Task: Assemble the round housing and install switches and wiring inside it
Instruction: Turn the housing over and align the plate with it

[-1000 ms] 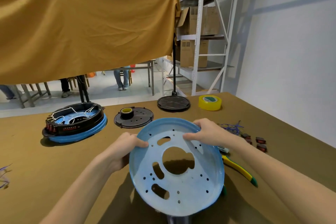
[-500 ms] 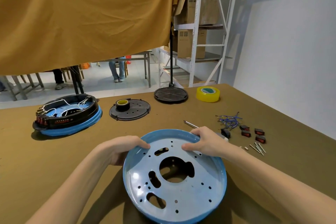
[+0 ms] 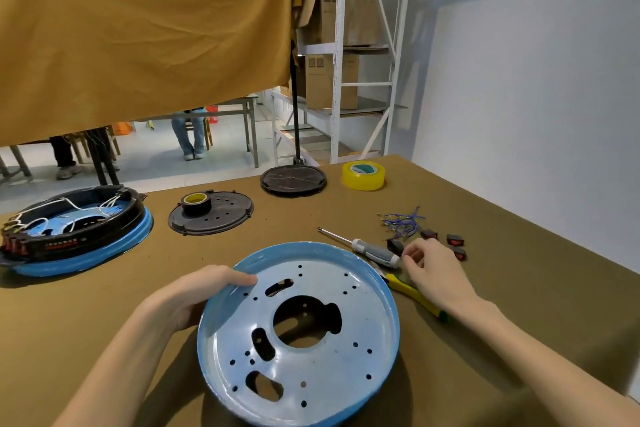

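At the far left of the brown table (image 3: 86,315), an assembled blue-rimmed housing (image 3: 74,230) sits with white wires looped inside its black ring. Beside it lies a black perforated disc (image 3: 216,217) carrying a small tape roll (image 3: 195,203). A left hand (image 3: 194,295) grips the near-left rim of the blue round housing pan (image 3: 304,333), thumb hooked over the edge; the pan lies open side up at the table's front centre. Beyond stand a black round base (image 3: 293,180) and yellow tape (image 3: 363,175). To the right, a right hand (image 3: 434,272) hovers with fingers loosely curled, holding nothing visible, beside a screwdriver (image 3: 367,250), red rocker switches (image 3: 453,243), blue wires (image 3: 403,224) and yellow-handled pliers (image 3: 412,295).
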A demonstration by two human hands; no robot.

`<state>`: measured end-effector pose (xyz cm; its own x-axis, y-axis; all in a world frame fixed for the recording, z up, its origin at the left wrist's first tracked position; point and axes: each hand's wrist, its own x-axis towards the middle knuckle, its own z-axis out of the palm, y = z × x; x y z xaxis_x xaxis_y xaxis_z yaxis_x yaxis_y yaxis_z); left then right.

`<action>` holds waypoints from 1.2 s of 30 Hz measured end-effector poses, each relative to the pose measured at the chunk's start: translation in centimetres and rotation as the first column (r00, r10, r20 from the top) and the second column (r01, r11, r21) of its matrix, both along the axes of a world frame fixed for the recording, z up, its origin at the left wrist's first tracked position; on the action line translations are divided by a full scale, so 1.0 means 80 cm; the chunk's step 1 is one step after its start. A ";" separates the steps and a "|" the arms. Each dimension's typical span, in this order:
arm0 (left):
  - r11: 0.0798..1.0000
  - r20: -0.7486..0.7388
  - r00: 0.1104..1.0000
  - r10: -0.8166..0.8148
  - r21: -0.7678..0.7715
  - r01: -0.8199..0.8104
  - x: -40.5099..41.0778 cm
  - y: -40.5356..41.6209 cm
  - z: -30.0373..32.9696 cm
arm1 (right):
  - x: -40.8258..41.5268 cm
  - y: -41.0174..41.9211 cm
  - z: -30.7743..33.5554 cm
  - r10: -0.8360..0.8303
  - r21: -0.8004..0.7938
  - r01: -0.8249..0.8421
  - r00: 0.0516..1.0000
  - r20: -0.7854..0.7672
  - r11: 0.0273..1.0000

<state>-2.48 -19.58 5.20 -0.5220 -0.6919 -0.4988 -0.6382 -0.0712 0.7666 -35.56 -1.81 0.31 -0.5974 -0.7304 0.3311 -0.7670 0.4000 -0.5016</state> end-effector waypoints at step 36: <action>0.984 0.028 0.984 -0.178 0.039 0.176 -0.042 -0.043 -0.015 | 0.152 -0.096 0.069 0.641 -0.285 -0.577 0.719 0.269 0.766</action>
